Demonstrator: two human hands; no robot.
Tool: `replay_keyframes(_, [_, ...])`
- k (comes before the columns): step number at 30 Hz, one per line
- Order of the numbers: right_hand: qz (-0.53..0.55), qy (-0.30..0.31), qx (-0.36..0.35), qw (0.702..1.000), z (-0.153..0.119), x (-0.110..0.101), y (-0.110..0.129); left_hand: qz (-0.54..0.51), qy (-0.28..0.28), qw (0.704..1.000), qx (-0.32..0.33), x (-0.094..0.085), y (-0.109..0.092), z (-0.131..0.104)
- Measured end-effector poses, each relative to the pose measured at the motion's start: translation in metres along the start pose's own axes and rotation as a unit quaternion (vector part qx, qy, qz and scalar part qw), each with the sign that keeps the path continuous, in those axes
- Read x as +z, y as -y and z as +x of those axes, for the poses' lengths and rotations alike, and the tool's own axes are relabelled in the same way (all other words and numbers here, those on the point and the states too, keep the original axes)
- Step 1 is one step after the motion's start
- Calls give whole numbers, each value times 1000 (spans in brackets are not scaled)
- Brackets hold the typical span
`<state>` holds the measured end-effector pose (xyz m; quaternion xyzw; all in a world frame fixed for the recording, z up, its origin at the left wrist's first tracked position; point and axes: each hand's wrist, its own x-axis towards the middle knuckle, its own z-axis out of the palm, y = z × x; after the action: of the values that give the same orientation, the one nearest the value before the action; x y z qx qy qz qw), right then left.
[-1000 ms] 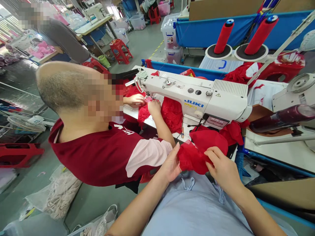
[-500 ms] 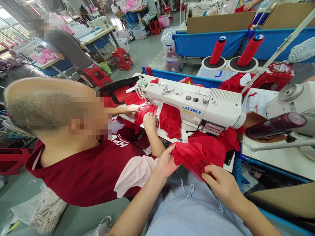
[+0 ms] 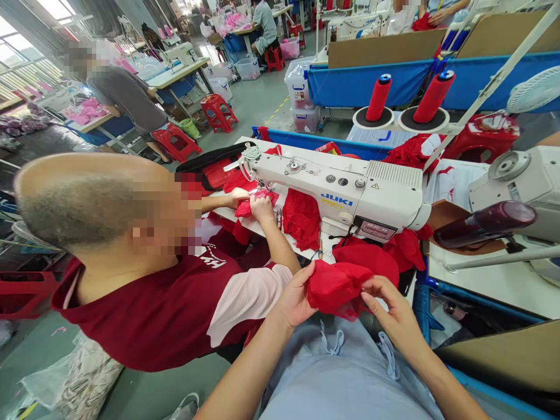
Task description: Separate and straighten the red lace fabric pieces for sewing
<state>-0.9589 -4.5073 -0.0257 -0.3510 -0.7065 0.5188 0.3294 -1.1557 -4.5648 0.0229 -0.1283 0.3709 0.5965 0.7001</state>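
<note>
A piece of sheer red fabric (image 3: pixel 336 287) is stretched between my two hands, above my lap. My left hand (image 3: pixel 298 296) grips its left edge, thumb on top. My right hand (image 3: pixel 389 303) pinches its right edge between thumb and fingers. Just behind it, more red fabric (image 3: pixel 371 259) lies at the table's front edge. A white sewing machine (image 3: pixel 336 189) stands beyond, with a red bundle (image 3: pixel 301 219) under its arm. Left of that, a seated person's hands hold red cloth (image 3: pixel 245 208) by the needle area.
The seated person in a dark red shirt (image 3: pixel 161 309) is close on my left. Two red thread cones (image 3: pixel 378 98) stand behind the machine. At right are a second machine (image 3: pixel 520 169), a dark red cylinder (image 3: pixel 490 224) and a metal pole (image 3: pixel 499 81).
The fabric between my hands is now gathered higher and more bunched, apart from the red fabric behind it. My right hand has risen slightly. The seated person's hands have shifted a little.
</note>
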Motion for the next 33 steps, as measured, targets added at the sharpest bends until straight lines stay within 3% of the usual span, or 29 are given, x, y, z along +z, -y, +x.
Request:
replay_keyframes(3, [111, -79, 79, 988, 10, 2, 0, 16, 1, 1000, 15, 0, 2, -2])
replay_keyframes(9, [310, 40, 201, 928, 20, 5, 18, 30, 33, 999, 29, -2, 3, -5])
replay_keyframes(16, [471, -106, 253, 838, 19, 4, 13, 26, -27, 994, 100, -4, 1, 1])
replay_keyframes(23, [512, -171, 275, 796, 19, 7, 15, 23, -5, 997, 75, -11, 9, 7])
replay_keyframes(26, [507, -175, 281, 795, 19, 6, 18, 92, -46, 988, 112, -14, 16, 8])
replay_keyframes(29, [471, -156, 256, 829, 18, 8, 22, 234, -117, 937, 233, -16, 25, 5])
replay_keyframes(31, [444, -137, 240, 852, 18, 10, 26, 337, -129, 866, 346, -15, 29, 1])
replay_keyframes(33, [422, -122, 237, 866, 17, 13, 29, 431, -97, 798, 410, -10, 31, -4])
